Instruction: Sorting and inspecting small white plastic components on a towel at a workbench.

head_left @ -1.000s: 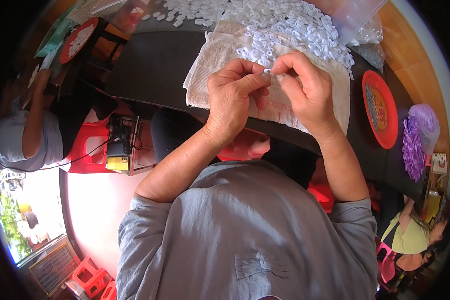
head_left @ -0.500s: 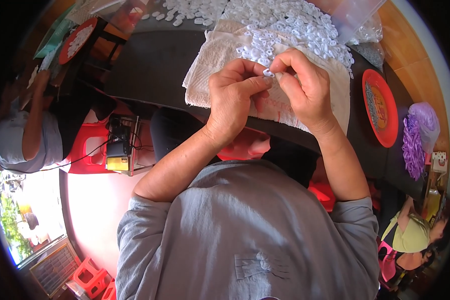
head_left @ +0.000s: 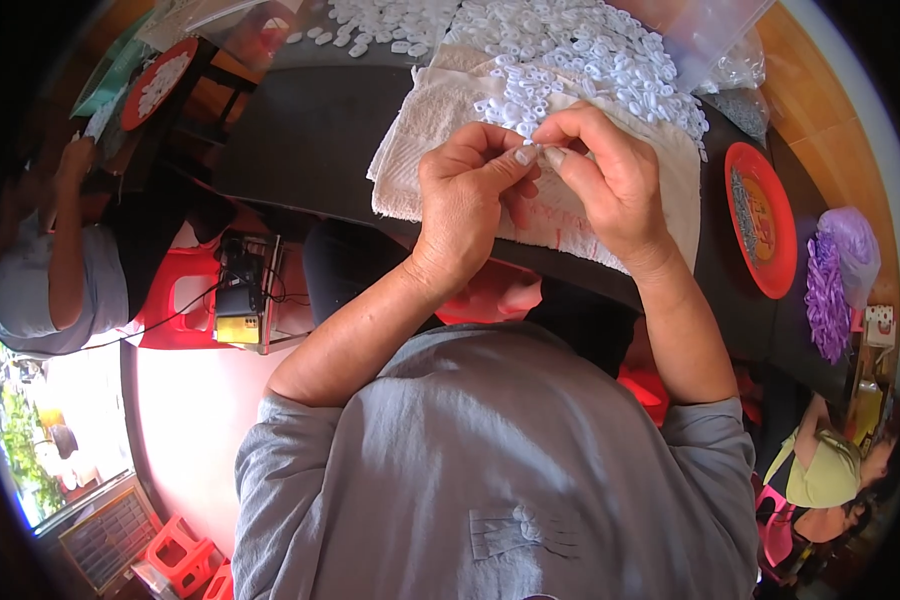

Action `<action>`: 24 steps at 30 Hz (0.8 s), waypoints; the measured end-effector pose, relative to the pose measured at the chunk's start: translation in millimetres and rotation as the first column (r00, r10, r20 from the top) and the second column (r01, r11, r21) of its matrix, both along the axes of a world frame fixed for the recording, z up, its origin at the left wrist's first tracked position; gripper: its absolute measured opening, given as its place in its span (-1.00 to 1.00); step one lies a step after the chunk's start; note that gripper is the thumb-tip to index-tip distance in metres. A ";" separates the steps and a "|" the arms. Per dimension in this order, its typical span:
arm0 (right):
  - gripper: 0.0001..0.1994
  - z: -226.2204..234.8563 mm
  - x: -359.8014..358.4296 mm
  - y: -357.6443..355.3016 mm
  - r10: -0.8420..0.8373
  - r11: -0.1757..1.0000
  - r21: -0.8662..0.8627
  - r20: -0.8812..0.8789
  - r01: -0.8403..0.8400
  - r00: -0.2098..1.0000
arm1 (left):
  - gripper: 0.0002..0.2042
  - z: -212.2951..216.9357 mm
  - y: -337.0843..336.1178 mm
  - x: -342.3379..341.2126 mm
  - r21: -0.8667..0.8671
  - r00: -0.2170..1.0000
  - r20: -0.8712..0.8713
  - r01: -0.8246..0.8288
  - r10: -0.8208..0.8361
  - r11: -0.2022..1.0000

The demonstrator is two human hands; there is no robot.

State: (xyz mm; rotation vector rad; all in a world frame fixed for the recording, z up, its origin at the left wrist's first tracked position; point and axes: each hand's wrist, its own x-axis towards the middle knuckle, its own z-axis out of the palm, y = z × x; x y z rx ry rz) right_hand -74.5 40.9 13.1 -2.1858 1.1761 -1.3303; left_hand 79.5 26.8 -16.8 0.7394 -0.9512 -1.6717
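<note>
Above the cream towel [head_left: 400, 165]: left hand [head_left: 460, 195] and right hand [head_left: 615, 190], fingertips close together.
Small white piece [head_left: 528, 142]: between the hands, at the left fingertips; mostly covered, long axis hidden.
Grip, left hand: thumb and forefinger together, clamped on the small white piece.
Grip, right hand: just right of the piece; cannot tell whether clamped.
Pile of white oval pieces [head_left: 610, 60]: beyond both hands.

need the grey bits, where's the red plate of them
In the head view, the plate lies right of the right hand, on the dark table between the cloth and the purple bag.
</note>
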 end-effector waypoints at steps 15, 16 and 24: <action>-0.81 -0.1 3.2 3.3 -0.021 0.994 -0.109 -0.011 0.020 1.000 | -0.94 11.6 4.3 -1.6 -0.035 0.994 0.097 -0.054 0.058 0.998; -0.82 0.3 3.2 3.5 -0.017 0.999 -0.052 0.031 0.018 0.999 | -0.94 11.3 4.5 -0.1 -0.023 0.993 0.111 -0.039 0.042 0.999; -0.85 -3.0 4.4 3.6 -0.012 0.994 0.108 0.150 -0.004 0.989 | -0.95 4.3 4.8 1.6 0.041 0.999 0.051 0.000 -0.002 0.999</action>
